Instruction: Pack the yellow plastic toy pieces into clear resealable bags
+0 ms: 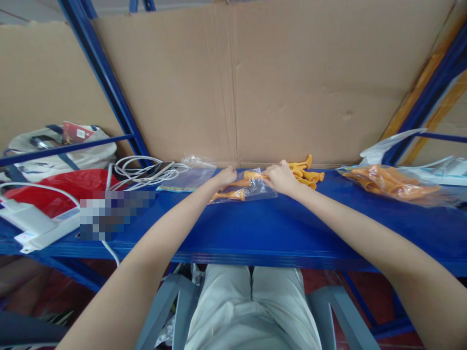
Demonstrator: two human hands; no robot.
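Observation:
A clear plastic bag (260,190) lies on the blue shelf top in front of me, with a few orange horn-shaped plastic pieces (233,195) in it. My left hand (226,177) is closed at the bag's left side, gripping the film; its fingertips are hidden. At the right side, my right hand (281,178) has its fingers closed around the end of another orange horn-shaped piece (253,175), which points left over the bag. Just beyond that hand sits a small pile of loose orange pieces (310,176), partly covered by it.
Flat clear bags (195,176) lie at the left, beside a coiled white cable (146,170). A filled bag of orange pieces (397,183) rests at the right. Farther left are a white power strip (47,233) and a red bag (54,187). Cardboard (292,87) walls the back.

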